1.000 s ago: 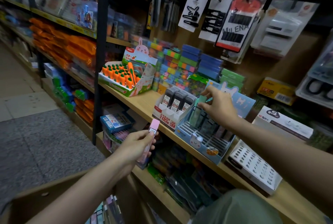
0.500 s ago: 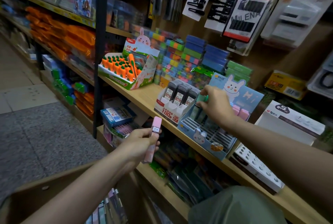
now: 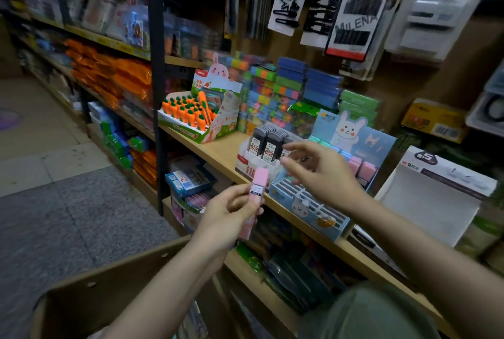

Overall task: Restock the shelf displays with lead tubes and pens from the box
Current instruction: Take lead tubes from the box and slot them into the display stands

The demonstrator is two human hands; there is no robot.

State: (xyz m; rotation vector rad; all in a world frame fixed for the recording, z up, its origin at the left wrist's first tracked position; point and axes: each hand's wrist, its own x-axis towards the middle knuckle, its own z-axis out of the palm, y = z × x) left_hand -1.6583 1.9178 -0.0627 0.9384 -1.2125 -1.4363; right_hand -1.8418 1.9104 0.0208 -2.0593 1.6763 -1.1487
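My left hand (image 3: 226, 218) grips a pink lead tube (image 3: 257, 187) upright in front of the shelf edge. My right hand (image 3: 319, 175) hovers just right of the tube with fingers spread and holds nothing. Behind it stands the blue rabbit display (image 3: 351, 139) with pink and pale lead tubes (image 3: 362, 168) in its back rows and bare slots (image 3: 297, 188) at the front. To its left is a white display of black lead tubes (image 3: 270, 139). The cardboard box (image 3: 109, 284) sits low in front of me, with a few tubes showing inside.
An orange carrot-pen display (image 3: 191, 115) stands on the wooden shelf (image 3: 218, 150) to the left. Stacked colourful boxes (image 3: 283, 93) fill the back. A white open display box (image 3: 431, 191) sits at the right. Hair-clip cards (image 3: 351, 11) hang above. A black upright (image 3: 156, 66) divides the shelving.
My right hand has let go of the green tube in the blue display and drawn back toward the pink tube. My left hand has raised the pink tube a little.
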